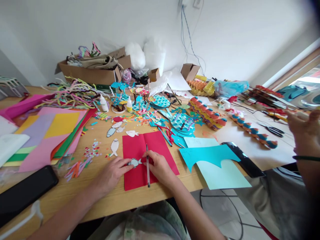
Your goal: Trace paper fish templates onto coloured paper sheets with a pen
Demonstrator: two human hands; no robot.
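Note:
A red sheet of paper (160,146) with a crease down its middle lies on the table before me. On its left half rests a small white paper fish cutout (135,162). My left hand (113,173) holds the head end of the fish against the sheet with thumb and index finger. A pen (148,175) is gripped in my right hand (160,168), its shaft upright in view along the crease. The right fingertips are beside the fish's tail. More white fish cutouts, such as a long one (114,147), lie left of and above the sheet.
Coloured paper sheets (62,125) and a black phone (27,196) are on the left. Light green paper (222,176) under a blue cut sheet (207,155) lies right, near another phone (242,160). Scissors (273,130) lie near another person's hand (303,133). Glue bottles (129,105) stand behind.

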